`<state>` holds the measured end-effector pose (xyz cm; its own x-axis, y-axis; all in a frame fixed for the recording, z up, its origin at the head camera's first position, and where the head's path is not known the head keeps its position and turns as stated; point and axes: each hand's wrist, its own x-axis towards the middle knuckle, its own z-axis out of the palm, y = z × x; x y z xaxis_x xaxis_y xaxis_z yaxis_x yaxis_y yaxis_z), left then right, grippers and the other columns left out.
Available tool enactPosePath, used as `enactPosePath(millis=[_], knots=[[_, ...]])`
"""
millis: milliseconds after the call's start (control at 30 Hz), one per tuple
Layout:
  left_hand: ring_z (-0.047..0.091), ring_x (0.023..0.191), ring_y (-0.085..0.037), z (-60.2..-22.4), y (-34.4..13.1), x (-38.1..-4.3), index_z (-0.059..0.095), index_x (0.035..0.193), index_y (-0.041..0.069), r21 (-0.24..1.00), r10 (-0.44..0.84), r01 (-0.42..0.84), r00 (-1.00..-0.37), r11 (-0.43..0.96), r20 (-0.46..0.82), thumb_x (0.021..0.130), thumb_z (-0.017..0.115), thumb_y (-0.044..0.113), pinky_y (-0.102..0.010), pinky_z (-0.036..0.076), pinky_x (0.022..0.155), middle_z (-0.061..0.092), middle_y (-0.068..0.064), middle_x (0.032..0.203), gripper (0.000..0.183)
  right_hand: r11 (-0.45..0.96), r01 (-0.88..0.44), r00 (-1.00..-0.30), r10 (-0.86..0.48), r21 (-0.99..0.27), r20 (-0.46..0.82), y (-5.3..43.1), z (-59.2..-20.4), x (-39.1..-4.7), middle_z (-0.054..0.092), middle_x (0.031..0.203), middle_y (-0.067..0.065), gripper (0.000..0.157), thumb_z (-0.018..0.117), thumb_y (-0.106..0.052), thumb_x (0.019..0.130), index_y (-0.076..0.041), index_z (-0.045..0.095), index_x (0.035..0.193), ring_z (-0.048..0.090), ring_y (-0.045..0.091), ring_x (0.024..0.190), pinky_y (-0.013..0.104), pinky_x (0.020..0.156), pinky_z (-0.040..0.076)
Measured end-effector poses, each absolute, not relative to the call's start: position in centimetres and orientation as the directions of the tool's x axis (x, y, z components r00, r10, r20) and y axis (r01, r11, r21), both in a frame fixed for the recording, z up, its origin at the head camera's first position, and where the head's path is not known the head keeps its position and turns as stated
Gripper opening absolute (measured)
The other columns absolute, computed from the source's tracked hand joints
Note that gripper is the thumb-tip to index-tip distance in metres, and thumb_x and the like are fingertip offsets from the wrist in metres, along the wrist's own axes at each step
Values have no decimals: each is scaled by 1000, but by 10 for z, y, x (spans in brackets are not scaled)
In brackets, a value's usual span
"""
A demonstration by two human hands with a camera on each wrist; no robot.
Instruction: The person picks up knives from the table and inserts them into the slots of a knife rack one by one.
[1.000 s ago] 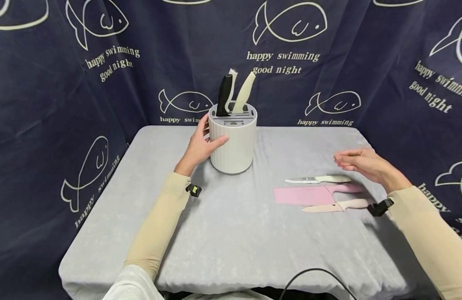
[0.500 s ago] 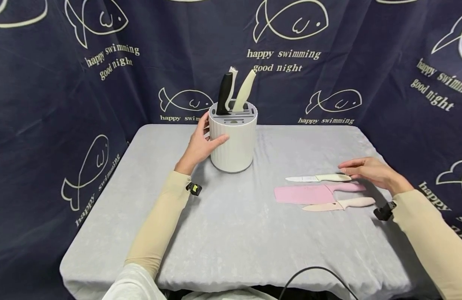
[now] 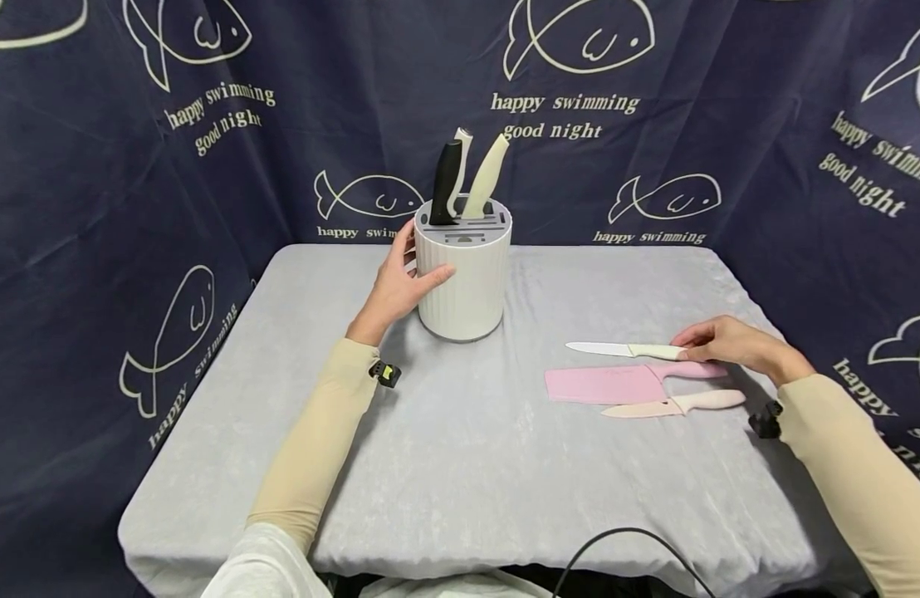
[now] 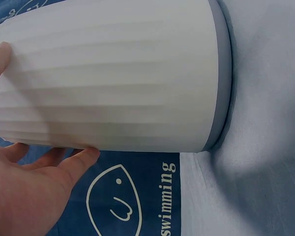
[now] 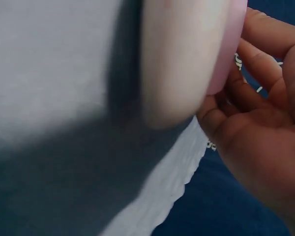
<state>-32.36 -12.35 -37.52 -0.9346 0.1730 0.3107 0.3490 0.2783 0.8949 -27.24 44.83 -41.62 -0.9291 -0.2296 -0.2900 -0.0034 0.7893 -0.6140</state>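
Note:
In the head view, my left hand (image 3: 394, 286) holds the side of a white ribbed knife block (image 3: 463, 291), thumb across its front and fingers behind its left side. The left wrist view shows the fingertips on the ribbed wall (image 4: 113, 88). Three handles stand up from the slotted top: a black one (image 3: 447, 183), a white one (image 3: 462, 158) and a cream one (image 3: 487, 176). At the right, my right hand (image 3: 732, 345) pinches the handle end of a small cream-handled paring knife (image 3: 650, 351), its blade pointing left. The handle's end is hidden by the fingers.
Just in front of the paring knife lie a pink cleaver (image 3: 602, 384) and a pale pink knife (image 3: 702, 400), handles to the right. The grey cloth-covered table (image 3: 460, 465) meets a dark blue printed curtain (image 3: 565, 191) at the back. A black cable (image 3: 628, 530) loops over the front edge.
My right hand has come down onto the paring knife's handle and pinches it; the knife has shifted slightly away from the cleaver. The left hand stays on the knife block.

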Motion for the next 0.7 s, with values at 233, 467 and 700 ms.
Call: enactPosePath(millis=[233,467,700], knots=[[39,148,-29,-375,-125,-324,17,166,31,897,171,352,-933,266,315,89,81,45,-50,38,119,34,-8,163,101,830,-64,-893,-296,-554,-340,439,-409,-279,65,85,2,21,73,-9,95,3,71,111,52,8,67,23,62,44],[39,148,-32,-377,-123,-326,18,166,32,897,169,358,-931,260,323,89,82,44,-51,39,118,33,-10,164,101,810,-109,-902,-324,-577,-285,440,-405,-275,64,89,3,17,70,-9,97,2,68,110,55,9,74,24,67,46],[39,147,-33,-378,-124,-325,18,166,31,892,165,372,-926,257,339,88,82,44,-54,39,117,33,-12,163,101,752,-107,-965,-236,-651,-114,433,-388,-271,73,102,3,33,71,-23,100,0,69,124,62,7,90,22,79,48]])
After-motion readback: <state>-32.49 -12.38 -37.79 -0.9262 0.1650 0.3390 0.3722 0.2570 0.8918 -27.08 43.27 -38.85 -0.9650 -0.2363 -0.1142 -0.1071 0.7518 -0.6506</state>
